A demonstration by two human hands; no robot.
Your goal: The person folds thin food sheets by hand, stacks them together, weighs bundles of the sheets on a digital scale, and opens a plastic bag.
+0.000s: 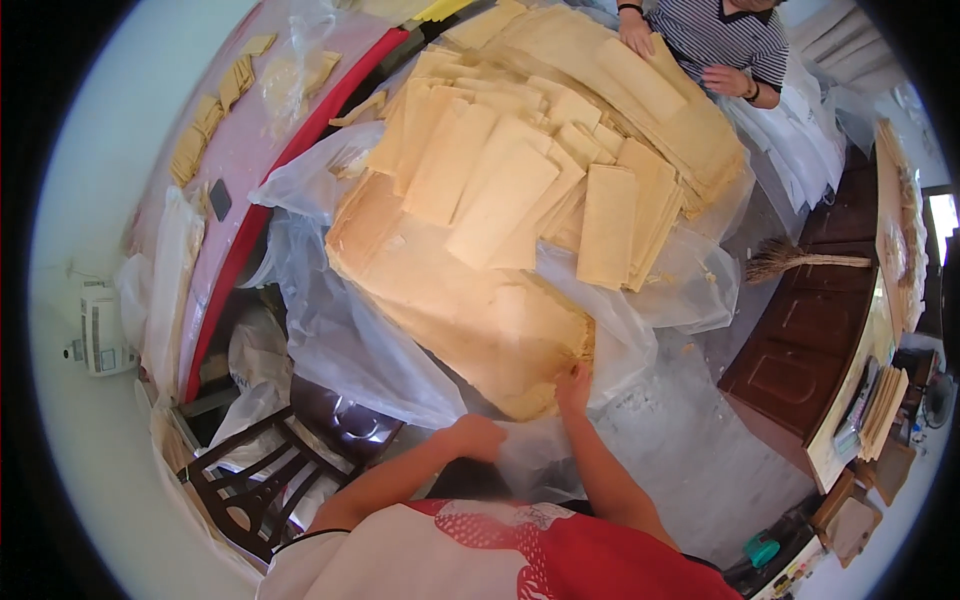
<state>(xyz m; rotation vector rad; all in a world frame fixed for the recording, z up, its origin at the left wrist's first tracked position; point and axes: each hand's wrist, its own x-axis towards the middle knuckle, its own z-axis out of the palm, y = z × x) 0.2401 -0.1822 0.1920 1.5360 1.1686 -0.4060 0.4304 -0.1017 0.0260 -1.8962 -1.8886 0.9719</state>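
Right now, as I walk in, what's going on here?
A person is handling large tan sheets laid over clear plastic. Their right hand is at the sheets' near edge; the left hand is close by, its grip unclear. Beyond, narrower strips lie in overlapping piles. Across from them, a co-worker in a striped top has one hand at the far side of the pile.

At the right hand (574,388), the stacked tan sheets (470,290) look thin and smooth, faintly shiny on top, ragged along the edge. Crinkled translucent plastic sheeting (375,345) lies beyond the left hand (475,438). Left of that hand, the slatted chair (328,412) looks like dark, glossy wood. Well right of the right hand are a rough straw broom (778,259) and a polished wooden cabinet (802,335).
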